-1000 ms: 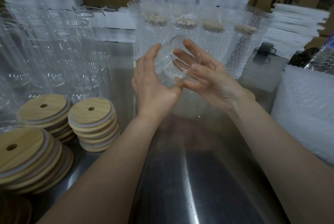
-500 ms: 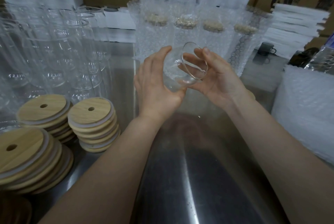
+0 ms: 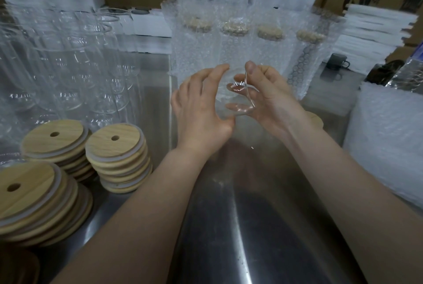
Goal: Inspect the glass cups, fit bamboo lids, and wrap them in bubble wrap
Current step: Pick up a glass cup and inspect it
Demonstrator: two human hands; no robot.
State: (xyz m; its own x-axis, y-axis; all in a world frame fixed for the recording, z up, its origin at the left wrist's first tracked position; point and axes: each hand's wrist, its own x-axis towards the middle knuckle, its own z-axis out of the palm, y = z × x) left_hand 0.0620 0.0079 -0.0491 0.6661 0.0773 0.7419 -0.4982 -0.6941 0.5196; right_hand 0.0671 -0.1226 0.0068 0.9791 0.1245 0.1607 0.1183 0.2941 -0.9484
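Observation:
A clear glass cup (image 3: 238,98) lies on its side in the air above the steel table, held between both hands. My left hand (image 3: 201,109) cups its base end with curled fingers and the thumb beneath. My right hand (image 3: 272,100) grips the rim end, fingers curled round the mouth. Stacks of round bamboo lids (image 3: 116,146) with a straw hole and white seal rings stand at the left. Several cups wrapped in bubble wrap (image 3: 240,54), lids fitted, stand in a row behind my hands.
Several bare glass cups (image 3: 68,66) crowd the back left. A roll of bubble wrap (image 3: 389,146) lies at the right. White flat boxes and cardboard cartons line the back. A dark mug (image 3: 338,61) sits far right. The steel table (image 3: 229,226) stretches towards me.
The cup has turned in my hands and dropped slightly, its rim swinging from facing me to edge-on. My right fingers shifted from the front of the rim to around it.

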